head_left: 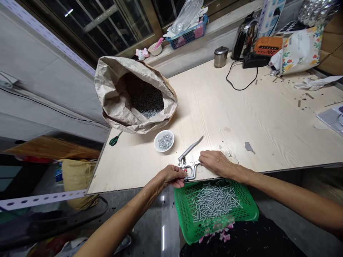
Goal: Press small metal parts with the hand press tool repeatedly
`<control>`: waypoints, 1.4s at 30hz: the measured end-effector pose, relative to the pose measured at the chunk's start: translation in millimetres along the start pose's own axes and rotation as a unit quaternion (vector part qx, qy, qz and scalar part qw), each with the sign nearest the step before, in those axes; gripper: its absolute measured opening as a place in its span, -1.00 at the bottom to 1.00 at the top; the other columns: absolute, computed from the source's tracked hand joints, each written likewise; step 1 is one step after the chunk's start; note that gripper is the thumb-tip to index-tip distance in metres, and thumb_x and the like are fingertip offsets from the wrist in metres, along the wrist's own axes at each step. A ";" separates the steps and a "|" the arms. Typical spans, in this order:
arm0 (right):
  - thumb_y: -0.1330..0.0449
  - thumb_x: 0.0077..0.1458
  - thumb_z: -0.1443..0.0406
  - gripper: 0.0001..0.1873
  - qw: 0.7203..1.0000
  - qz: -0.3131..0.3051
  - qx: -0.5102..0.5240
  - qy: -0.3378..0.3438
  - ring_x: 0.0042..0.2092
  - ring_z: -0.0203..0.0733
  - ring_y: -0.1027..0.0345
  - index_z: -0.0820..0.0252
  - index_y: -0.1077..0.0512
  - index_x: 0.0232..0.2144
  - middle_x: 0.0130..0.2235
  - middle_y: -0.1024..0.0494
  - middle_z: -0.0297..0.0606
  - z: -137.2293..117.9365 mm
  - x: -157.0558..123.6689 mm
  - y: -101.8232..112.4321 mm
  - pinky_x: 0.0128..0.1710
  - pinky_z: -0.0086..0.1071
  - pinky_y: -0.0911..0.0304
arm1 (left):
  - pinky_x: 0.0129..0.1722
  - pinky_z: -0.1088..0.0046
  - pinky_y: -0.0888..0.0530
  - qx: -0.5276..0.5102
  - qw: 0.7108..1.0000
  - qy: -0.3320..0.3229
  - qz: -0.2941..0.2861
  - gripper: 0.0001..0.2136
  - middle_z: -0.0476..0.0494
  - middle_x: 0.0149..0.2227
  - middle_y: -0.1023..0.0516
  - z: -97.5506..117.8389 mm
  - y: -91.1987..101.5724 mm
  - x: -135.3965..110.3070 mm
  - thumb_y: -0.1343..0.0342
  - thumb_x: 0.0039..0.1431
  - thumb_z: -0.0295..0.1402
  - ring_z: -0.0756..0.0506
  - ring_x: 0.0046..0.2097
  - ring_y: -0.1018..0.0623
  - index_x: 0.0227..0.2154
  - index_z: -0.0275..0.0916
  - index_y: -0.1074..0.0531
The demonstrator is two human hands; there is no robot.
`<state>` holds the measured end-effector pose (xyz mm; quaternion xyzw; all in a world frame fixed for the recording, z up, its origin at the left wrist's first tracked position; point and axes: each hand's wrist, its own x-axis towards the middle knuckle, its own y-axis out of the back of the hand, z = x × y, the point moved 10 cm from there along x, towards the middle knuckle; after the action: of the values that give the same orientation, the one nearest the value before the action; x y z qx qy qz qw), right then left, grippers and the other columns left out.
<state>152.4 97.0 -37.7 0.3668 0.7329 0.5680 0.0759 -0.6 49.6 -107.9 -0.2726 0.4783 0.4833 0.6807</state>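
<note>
A pair of snap-fastener pliers (190, 165) lies near the table's front edge, its upper lever raised and a spring near its jaw. My right hand (215, 161) is closed around the end of the lower handle. At the jaw, the fingers of my left hand (173, 175) are pinched together; whatever they hold is too small to make out. Just below, a green plastic basket (180, 217) rests on my lap, holding many small silvery screw-like pieces (215, 201). Beyond my left hand stands a white bowl (155, 144) with similar small metal pieces (165, 141).
A large open sack (112, 98) of dark small pieces stands at the back left. Green-handled scissors (114, 141) lie beside it. Farther back are a lidded metal canister (221, 57), a kettle (244, 35) and a black cable (241, 88). Scraps litter the right side.
</note>
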 end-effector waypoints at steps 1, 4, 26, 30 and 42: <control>0.02 0.24 0.40 -0.80 1.000 -0.007 0.010 -0.007 -0.37 -0.27 -0.20 0.19 -0.33 -0.41 -0.36 -0.42 -0.27 0.8 0.2 -0.3 -0.44 -0.34 0.00 | -0.58 0.54 -0.43 -0.003 1.000 0.006 0.004 -0.77 -0.01 -0.66 -0.48 -1.5 -0.6 -0.9 -0.33 -0.16 -0.29 0.01 -0.61 -0.50 -0.59 -0.30 -0.41; -0.02 0.22 0.38 -0.86 0.999 -0.033 0.032 -0.022 -0.37 -0.28 -0.22 0.18 -0.33 -0.38 -0.34 -0.43 -0.28 2.6 0.8 -3.2 -0.46 -0.34 0.01 | -0.57 0.53 -0.44 -0.017 0.999 0.020 0.027 -0.82 -0.03 -0.66 -0.48 -4.9 -2.0 -4.2 -0.27 -0.08 -0.36 -0.01 -0.60 -0.51 -0.60 -0.30 -0.38; -0.23 -0.22 -0.26 0.14 0.993 -0.118 0.029 -0.011 0.30 0.34 0.26 0.20 -0.04 0.26 0.29 -0.06 0.11 50.1 21.3 -5.9 0.18 0.30 0.26 | -0.58 0.59 -0.46 -0.053 0.997 0.032 0.053 -0.86 0.00 -0.66 -0.47 -7.3 -3.8 -8.6 -0.25 0.03 -0.39 0.04 -0.61 -0.50 -0.48 -0.34 -0.41; -0.26 -0.19 -0.21 0.09 0.992 -0.118 0.040 0.000 0.23 0.26 0.04 0.23 -0.06 0.25 0.18 -0.23 0.09 48.6 27.1 -1.5 0.16 0.30 0.23 | -0.57 0.59 -0.46 -0.055 0.997 0.020 0.047 -0.80 0.00 -0.65 -0.46 -8.4 -4.1 -7.9 -0.29 -0.01 -0.33 0.04 -0.59 -0.51 -0.50 -0.33 -0.39; -0.32 -0.06 -0.02 -0.43 0.993 -0.110 0.038 0.012 -0.12 -0.02 -0.18 0.23 -0.39 -0.11 -0.12 -0.39 -0.09 34.7 25.7 5.7 -0.16 -0.20 -0.15 | -0.55 0.57 -0.44 -0.023 0.998 0.009 0.059 -0.76 0.02 -0.66 -0.44 -7.5 -3.3 -7.1 -0.27 0.02 -0.28 0.04 -0.59 -0.50 -0.53 -0.30 -0.34</control>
<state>154.8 140.5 -36.7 0.2793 0.7909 0.5322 0.1151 -1.0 39.3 -104.7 -0.2643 0.4885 0.5312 0.6398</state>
